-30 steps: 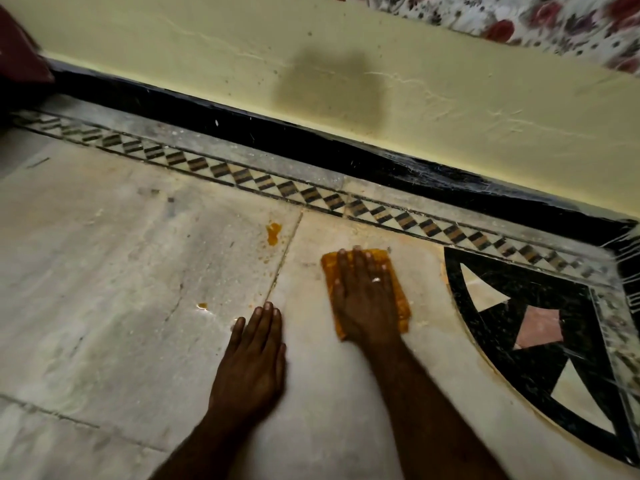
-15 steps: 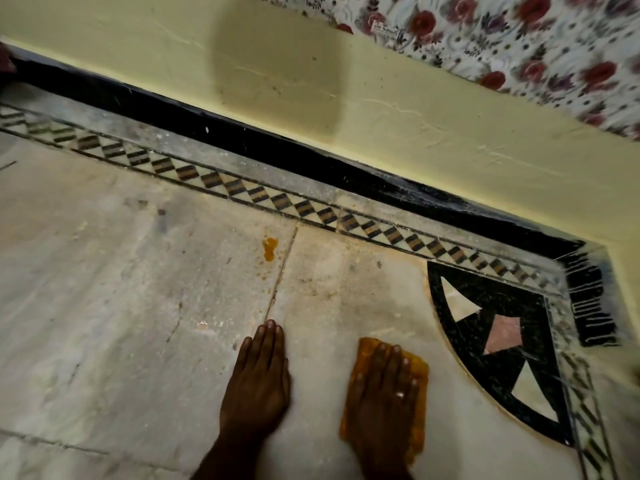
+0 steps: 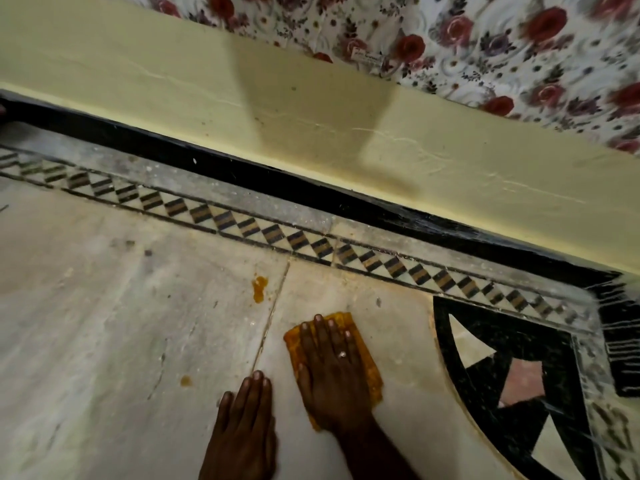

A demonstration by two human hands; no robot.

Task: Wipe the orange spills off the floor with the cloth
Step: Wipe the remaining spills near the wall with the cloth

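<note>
**Cloth pinned flat under the right hand beside the floor seam**

Cloth [image 3: 367, 362], an orange-stained rectangle of fabric, lies on a pale, worn marble floor [image 3: 104, 323]. Going from the left: open marble with faint scuffs, then a small orange spot [image 3: 186, 381] close to the left hand, and farther toward the wall a larger orange spill [image 3: 259, 289] just left of the seam [image 3: 273, 317] between two slabs. The left hand [image 3: 244, 427] rests palm down on the floor, fingers straight and together, holding nothing, its fingertips at the seam. Just right of it, the right hand [image 3: 334, 375] presses flat on the cloth, fingers spread straight over it, not curled around it; a ring [image 3: 342, 355] shows on one finger. The cloth's long axis runs from the near edge of the view up and slightly left toward the wall, in line with the fingers. Well to the right sits a black curved inlay [image 3: 485, 358] with white and pink pieces. A zigzag border strip [image 3: 242, 226], a black skirting [image 3: 277, 181], a cream wall [image 3: 173, 81] and floral fabric [image 3: 485, 46] close the far side.
</note>
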